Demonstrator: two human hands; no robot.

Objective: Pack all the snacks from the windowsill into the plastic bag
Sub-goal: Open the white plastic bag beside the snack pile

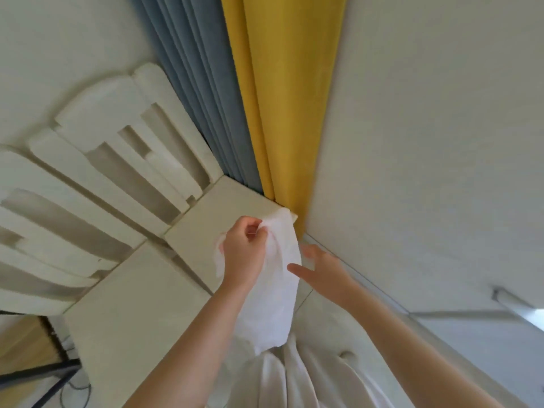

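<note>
A white, thin plastic bag (272, 293) hangs in front of me at the middle of the view. My left hand (244, 251) pinches its upper edge, fingers curled round the plastic. My right hand (321, 269) is just to the right of the bag with its fingers spread and relaxed, holding nothing; whether a fingertip touches the bag I cannot tell. No snacks are in view. The pale ledge (212, 219) behind the bag shows nothing lying on it.
A yellow curtain (282, 98) and a grey-blue curtain (191, 83) hang behind the ledge. White slatted boards (112, 160) lean at the left. A white wall (426, 142) fills the right side. White cloth (309, 378) lies below the bag.
</note>
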